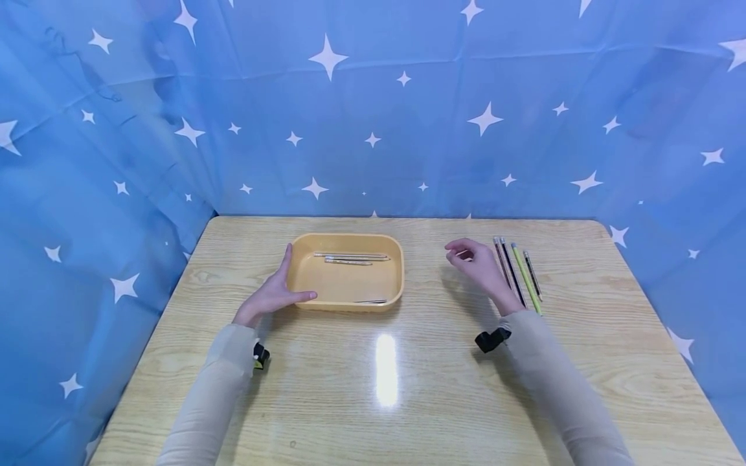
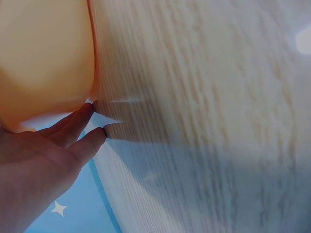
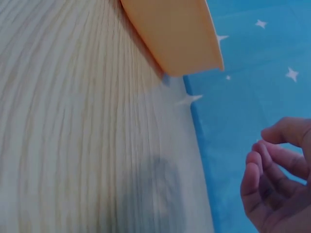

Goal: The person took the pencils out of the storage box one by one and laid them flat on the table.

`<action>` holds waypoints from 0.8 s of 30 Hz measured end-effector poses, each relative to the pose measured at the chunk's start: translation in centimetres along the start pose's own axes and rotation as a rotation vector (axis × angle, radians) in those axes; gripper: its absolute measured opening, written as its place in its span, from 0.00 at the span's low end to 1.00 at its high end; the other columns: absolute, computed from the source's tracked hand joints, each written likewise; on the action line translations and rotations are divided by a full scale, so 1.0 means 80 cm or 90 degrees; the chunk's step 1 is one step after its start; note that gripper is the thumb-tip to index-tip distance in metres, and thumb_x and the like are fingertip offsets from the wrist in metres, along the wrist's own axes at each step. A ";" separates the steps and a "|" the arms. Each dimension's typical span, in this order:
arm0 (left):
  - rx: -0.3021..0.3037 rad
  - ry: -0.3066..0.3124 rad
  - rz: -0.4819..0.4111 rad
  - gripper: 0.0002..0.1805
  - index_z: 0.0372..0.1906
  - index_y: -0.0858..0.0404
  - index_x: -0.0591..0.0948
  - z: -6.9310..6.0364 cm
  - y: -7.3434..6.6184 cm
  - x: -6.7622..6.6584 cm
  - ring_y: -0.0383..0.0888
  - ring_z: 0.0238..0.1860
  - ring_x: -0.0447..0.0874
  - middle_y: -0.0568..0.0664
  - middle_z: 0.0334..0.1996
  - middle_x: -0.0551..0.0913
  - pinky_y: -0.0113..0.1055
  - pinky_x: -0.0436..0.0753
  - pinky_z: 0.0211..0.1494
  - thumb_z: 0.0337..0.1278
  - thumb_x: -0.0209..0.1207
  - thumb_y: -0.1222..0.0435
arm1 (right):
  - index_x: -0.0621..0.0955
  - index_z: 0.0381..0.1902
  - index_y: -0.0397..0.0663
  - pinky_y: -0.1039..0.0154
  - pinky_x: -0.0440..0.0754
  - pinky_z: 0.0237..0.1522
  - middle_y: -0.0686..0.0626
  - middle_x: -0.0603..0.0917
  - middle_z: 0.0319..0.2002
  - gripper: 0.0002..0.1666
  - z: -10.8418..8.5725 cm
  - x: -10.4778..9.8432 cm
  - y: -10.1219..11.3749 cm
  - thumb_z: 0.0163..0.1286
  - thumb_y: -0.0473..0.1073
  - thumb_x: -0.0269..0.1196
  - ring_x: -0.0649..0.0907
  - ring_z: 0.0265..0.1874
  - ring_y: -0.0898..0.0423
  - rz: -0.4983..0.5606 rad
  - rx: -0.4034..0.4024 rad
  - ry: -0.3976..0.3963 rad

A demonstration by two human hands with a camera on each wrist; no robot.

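Observation:
A yellow-orange plastic tray (image 1: pixel 344 285) stands on the table, with two pencils (image 1: pixel 350 261) near its far wall and a dark thin pencil (image 1: pixel 371 301) partly hidden along its near wall. My left hand (image 1: pixel 271 292) holds the tray's left end, thumb over the near rim and fingers along the outer wall. To the right of the tray, my right hand (image 1: pixel 474 262) hovers above the table, fingers loosely bent and nothing between them. Several pencils lie just right of it, among them a lime-green pencil (image 1: pixel 526 277) and a short dark pencil (image 1: pixel 533 275).
The wooden table (image 1: pixel 443 388) has its far edge against a blue curtain (image 1: pixel 408 168) with white stars, which also hangs at both sides. Black straps with small devices (image 1: pixel 493 339) sit on both wrists. A bright reflection lies on the table in front of the tray.

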State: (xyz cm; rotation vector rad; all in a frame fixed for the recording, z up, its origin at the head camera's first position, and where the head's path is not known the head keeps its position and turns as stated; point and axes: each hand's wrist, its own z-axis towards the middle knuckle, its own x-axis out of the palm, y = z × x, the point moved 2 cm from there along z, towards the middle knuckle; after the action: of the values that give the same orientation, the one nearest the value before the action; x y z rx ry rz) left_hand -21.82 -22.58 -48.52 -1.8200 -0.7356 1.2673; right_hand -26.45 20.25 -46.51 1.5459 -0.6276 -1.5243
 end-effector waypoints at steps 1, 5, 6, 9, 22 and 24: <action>0.001 0.000 0.002 0.69 0.74 0.54 0.24 0.000 0.000 0.000 0.62 0.73 0.40 0.60 0.76 0.33 0.58 0.47 0.71 0.49 0.71 0.54 | 0.79 0.52 0.34 0.62 0.78 0.38 0.39 0.81 0.42 0.18 0.002 0.003 0.002 0.72 0.42 0.58 0.80 0.40 0.46 0.001 -0.001 0.004; 0.000 0.001 0.013 0.69 0.74 0.53 0.24 -0.001 0.000 -0.001 0.63 0.73 0.39 0.61 0.76 0.32 0.58 0.48 0.71 0.50 0.71 0.53 | 0.79 0.52 0.34 0.59 0.78 0.39 0.39 0.81 0.41 0.16 0.014 0.012 0.010 0.71 0.39 0.59 0.80 0.39 0.45 -0.002 -0.002 0.019; -0.001 0.001 0.013 0.69 0.74 0.53 0.24 -0.001 -0.001 -0.001 0.63 0.73 0.39 0.61 0.76 0.32 0.59 0.47 0.71 0.50 0.71 0.53 | 0.79 0.52 0.34 0.58 0.78 0.39 0.39 0.81 0.41 0.16 0.018 0.014 0.014 0.71 0.38 0.59 0.80 0.39 0.45 -0.006 -0.002 0.022; -0.004 0.002 0.009 0.69 0.74 0.53 0.24 -0.001 -0.001 -0.002 0.63 0.73 0.39 0.61 0.76 0.33 0.59 0.47 0.70 0.49 0.71 0.53 | 0.79 0.51 0.35 0.57 0.79 0.38 0.40 0.82 0.41 0.14 0.027 0.019 0.025 0.70 0.36 0.59 0.81 0.39 0.45 -0.019 -0.014 0.028; -0.003 0.002 0.007 0.69 0.74 0.54 0.24 0.000 -0.002 -0.002 0.62 0.73 0.39 0.60 0.76 0.33 0.56 0.47 0.71 0.49 0.71 0.54 | 0.81 0.47 0.36 0.56 0.80 0.38 0.42 0.84 0.38 0.12 0.054 0.054 0.082 0.66 0.33 0.59 0.82 0.36 0.49 -0.013 -0.086 0.060; 0.000 0.003 0.007 0.69 0.74 0.54 0.24 0.000 -0.002 -0.002 0.62 0.73 0.39 0.60 0.76 0.32 0.57 0.47 0.71 0.50 0.71 0.54 | 0.81 0.47 0.35 0.57 0.80 0.38 0.43 0.84 0.37 0.13 0.055 0.060 0.089 0.66 0.33 0.59 0.82 0.36 0.49 -0.013 -0.090 0.067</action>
State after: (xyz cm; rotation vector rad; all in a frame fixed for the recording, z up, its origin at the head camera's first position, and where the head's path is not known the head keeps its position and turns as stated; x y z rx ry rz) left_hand -21.88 -22.61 -48.32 -1.8294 -0.7242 1.2696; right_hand -28.63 11.67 -42.71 1.5163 -0.4363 -1.4599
